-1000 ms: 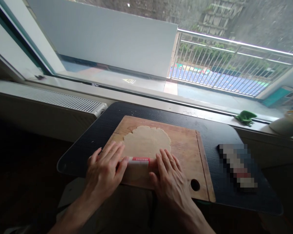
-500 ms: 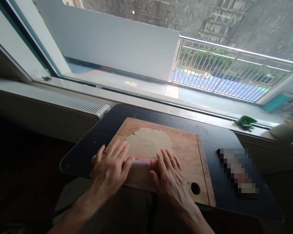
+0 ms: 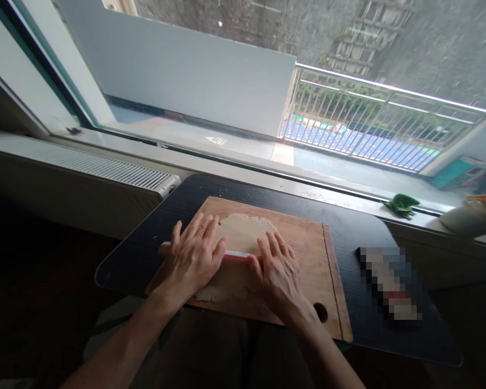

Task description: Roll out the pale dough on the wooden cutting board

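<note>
A flat, uneven-edged sheet of dough [image 3: 245,229] lies on a wooden cutting board [image 3: 308,265]. Across it runs a wooden rolling pin [image 3: 237,255] with a white and red label at its middle. My left hand [image 3: 196,254] rests palm down over the pin's left part, fingers stretched forward and thumb apart. Over the right part lies my right hand [image 3: 278,270], also flat with its fingers extended. Both hands press on the pin without wrapping round it. They hide most of its length, and its left end pokes out beyond my left hand.
The board sits on a black table [image 3: 348,227] by the window. A blurred-out dark object [image 3: 389,286] lies on the table's right side. On the sill are a green crumpled thing [image 3: 403,205] and a pale container [image 3: 470,216]. A radiator [image 3: 117,173] stands at the left.
The rolling pin has rolled forward over the dough, away from me, with both hands moving along on it. Its label has turned, and the dough's near edge now shows.
</note>
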The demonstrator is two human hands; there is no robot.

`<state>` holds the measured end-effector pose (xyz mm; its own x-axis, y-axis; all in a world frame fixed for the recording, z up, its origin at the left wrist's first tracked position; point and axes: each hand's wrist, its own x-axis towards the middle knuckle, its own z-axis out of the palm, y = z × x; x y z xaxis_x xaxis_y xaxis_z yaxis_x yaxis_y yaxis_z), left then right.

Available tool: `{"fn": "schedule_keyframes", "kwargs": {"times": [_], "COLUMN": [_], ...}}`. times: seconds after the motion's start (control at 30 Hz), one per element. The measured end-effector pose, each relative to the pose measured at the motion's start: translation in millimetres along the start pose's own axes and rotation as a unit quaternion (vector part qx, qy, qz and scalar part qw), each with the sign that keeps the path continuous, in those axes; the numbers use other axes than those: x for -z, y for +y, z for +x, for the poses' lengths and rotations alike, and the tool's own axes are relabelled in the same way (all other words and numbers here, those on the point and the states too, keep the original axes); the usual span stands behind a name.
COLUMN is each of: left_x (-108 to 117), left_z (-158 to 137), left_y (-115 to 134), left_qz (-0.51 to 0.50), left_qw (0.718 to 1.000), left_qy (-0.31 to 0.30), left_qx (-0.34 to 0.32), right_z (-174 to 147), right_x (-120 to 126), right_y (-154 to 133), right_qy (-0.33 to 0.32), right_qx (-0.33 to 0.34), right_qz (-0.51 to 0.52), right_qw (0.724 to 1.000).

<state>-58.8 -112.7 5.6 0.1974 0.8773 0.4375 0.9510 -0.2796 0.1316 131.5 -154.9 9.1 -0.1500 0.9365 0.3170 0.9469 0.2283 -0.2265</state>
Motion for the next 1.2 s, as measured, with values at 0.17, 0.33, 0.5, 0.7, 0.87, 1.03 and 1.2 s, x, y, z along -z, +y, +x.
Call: {"fn": "schedule_keyframes", "kwargs": {"times": [0.17, 0.33, 0.5, 0.7, 0.87, 1.03, 1.2], "left_x": [9, 3, -3, 5, 1, -12, -4], "left_z": [-55, -20, 23, -32, -22, 35, 7], "left_y": [-6, 2, 7, 0, 4, 7, 5], "left_qz": [-0.011, -0.011, -0.010, -0.014, -0.007, 0.009, 0.017], "left_qw": [1.000, 1.000, 1.000, 1.000, 1.000, 0.998, 0.999], "left_qy": [-0.013, -0.002, 0.005, -0.012, -0.006, -0.022, -0.022], "left_qx": [-0.023, 0.007, 0.026, -0.012, 0.010, 0.052, 0.015], "right_z": [-56, -18, 27, -37, -22, 44, 12], "right_x": [9, 2, -5, 0, -2, -7, -6], "right_y": [-12, -3, 7, -7, -2, 11, 3], "right_qy": [-0.025, -0.013, 0.004, -0.006, -0.005, -0.008, 0.013], "right_qx": [0.054, 0.018, -0.021, 0.038, 0.029, -0.041, -0.016], "right_qz": [0.021, 0.005, -0.015, 0.011, 0.004, -0.010, -0.004], "right_qw": [0.998, 1.000, 1.000, 0.999, 1.000, 0.999, 1.000]}}
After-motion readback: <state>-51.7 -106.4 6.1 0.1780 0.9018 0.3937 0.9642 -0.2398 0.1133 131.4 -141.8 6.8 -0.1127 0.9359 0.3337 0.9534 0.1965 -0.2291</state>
